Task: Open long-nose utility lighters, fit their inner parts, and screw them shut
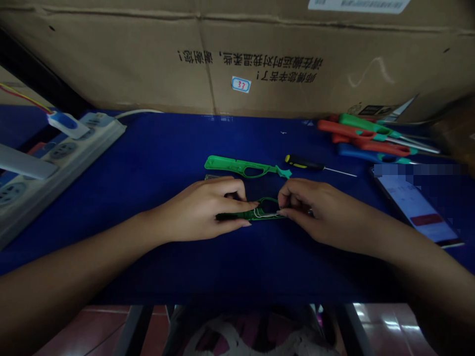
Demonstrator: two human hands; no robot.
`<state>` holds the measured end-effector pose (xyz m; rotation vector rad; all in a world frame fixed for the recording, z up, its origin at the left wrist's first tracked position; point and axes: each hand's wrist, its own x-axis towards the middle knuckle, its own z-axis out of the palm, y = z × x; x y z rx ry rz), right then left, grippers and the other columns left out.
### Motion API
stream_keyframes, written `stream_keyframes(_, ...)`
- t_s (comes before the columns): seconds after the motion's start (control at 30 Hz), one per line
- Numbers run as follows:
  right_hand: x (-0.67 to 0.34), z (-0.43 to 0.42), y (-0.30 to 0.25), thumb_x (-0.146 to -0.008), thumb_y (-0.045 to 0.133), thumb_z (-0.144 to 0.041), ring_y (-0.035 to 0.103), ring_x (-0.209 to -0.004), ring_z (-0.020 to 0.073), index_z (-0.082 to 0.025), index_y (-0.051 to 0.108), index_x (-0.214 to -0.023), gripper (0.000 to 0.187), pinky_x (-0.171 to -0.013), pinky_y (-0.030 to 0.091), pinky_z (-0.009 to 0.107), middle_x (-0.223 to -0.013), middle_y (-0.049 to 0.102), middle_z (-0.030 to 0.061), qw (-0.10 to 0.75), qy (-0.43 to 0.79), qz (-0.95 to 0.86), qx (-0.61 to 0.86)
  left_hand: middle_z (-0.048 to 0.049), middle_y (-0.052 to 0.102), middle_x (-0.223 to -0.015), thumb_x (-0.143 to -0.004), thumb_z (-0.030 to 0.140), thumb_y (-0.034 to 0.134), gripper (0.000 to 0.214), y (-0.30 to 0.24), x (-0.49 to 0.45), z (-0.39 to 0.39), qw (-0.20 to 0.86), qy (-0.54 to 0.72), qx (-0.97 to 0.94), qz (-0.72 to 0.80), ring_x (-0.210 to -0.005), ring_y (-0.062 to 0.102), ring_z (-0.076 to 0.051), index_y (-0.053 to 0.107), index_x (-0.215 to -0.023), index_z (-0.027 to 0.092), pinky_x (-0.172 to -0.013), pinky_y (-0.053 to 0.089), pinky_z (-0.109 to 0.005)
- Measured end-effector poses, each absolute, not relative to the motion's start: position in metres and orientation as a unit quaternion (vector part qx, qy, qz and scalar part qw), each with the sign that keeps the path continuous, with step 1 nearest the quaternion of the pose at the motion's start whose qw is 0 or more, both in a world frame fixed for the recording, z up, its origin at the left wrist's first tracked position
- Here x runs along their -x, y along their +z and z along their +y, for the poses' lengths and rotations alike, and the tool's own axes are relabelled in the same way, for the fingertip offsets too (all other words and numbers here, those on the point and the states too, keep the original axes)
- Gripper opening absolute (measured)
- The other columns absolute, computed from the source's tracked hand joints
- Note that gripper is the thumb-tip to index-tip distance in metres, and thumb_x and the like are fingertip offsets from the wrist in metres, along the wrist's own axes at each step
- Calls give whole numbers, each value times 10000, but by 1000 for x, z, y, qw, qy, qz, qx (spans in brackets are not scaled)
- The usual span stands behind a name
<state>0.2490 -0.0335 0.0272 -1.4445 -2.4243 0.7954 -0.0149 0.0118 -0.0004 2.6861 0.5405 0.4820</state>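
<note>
My left hand (210, 207) is closed round a green half shell of a long-reach lighter (243, 216), thumb and fingers pinching it near its middle. A thin white wire (260, 214) loops inside the shell. At the shell's right end, beside its trigger loop, my right hand (321, 207) is pinched together; its fingertips hide what they hold. Just beyond my hands lies the matching green half shell (228, 164), with a teal piece (283, 172) at its right end. To the right of that is a black-and-yellow screwdriver (304, 162), its shaft pointing right.
Several red, green and blue lighters (365, 132) are piled at the back right. A phone (415, 205) lies to the right, near my forearm. A power strip (67, 148) with plugs runs along the left. Behind the blue table (159, 148) stands a large cardboard box (129, 64).
</note>
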Motion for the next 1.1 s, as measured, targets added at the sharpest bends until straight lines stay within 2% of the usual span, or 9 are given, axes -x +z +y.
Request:
stream_keyframes(0.13,-252,-34,30,-880,566,-109,598,-669,127,-198,619,-973,140,-608,442,260,-812,638,-6,102,276,-818,495,-55,669,-1010,-967,293,664,295,0,14,11,181,171,-950,190,-926,646,-171,724,-1248,223,-796,513,-300)
stream_keyframes(0.33,-252,-36,30,-900,539,-119,618,-813,136,-206,641,-980,157,-689,467,265,-999,628,28,64,284,-837,464,-49,669,-1006,-967,298,664,288,0,15,11,186,173,-948,192,-924,644,-167,726,-1240,229,-795,511,-293)
stream_keyframes(0.7,-247,-42,24,-906,517,-146,606,-869,147,-218,560,-988,117,-787,463,308,-1033,597,17,67,277,-828,482,-48,663,-987,-964,289,664,271,1,14,11,184,175,-948,192,-905,642,-163,736,-1216,220,-783,504,-278)
stream_keyframes(0.93,-245,-40,27,-887,529,-147,595,-801,149,-217,557,-936,91,-731,452,308,-947,605,10,70,273,-819,501,-47,667,-981,-958,279,674,275,1,13,11,190,181,-946,190,-901,641,-163,736,-1217,213,-766,498,-281)
stream_keyframes(1.1,-245,-40,26,-887,534,-136,621,-903,166,-214,591,-1008,156,-797,468,315,-1055,616,33,68,284,-823,488,-46,662,-981,-962,287,667,265,0,14,11,186,178,-947,192,-897,640,-161,740,-1206,214,-773,507,-283)
